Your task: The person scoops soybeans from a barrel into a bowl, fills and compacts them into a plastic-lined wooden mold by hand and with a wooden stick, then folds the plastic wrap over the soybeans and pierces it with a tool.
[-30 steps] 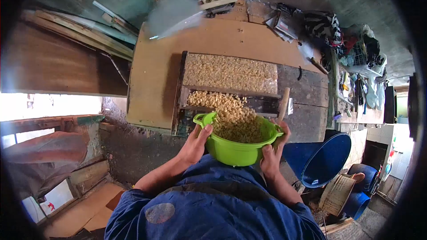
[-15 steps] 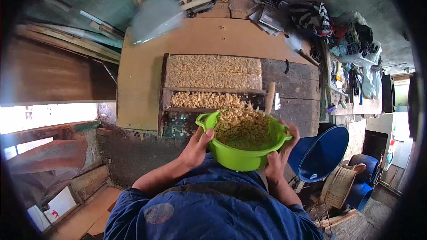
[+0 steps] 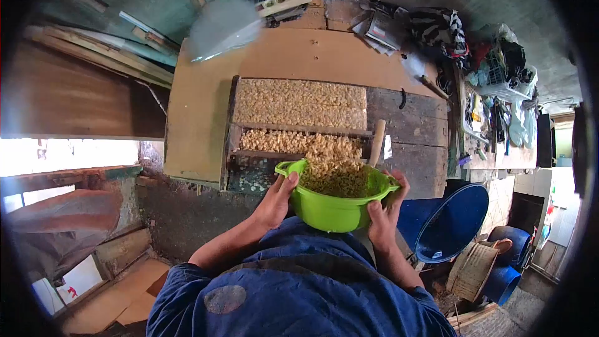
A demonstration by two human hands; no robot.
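My left hand (image 3: 276,201) is wrapped round the left handle of a bright green plastic basin (image 3: 331,210). On its other side my right hand (image 3: 385,210) grips the right handle. The basin tips away from me, and pale bean-like pieces (image 3: 335,163) spill over its far edge. They land in the near slot of a wooden frame (image 3: 229,139), on a layer of the same pieces (image 3: 268,140). Beyond the slot's divider, a flat packed slab of these pieces (image 3: 299,103) lies under what looks like clear film. A wooden stick (image 3: 377,143) rests at the slot's right end.
The frame lies on a worktable of boards (image 3: 412,118) and a tan sheet (image 3: 199,100). A plastic bag (image 3: 224,28) and a power strip (image 3: 284,2) sit at the far edge. Blue tubs (image 3: 452,221) and a woven basket (image 3: 472,268) stand at right.
The basin has tilted further forward. More pieces have slid out of it, and the heap in the near slot now reaches further right. Both hands keep their hold.
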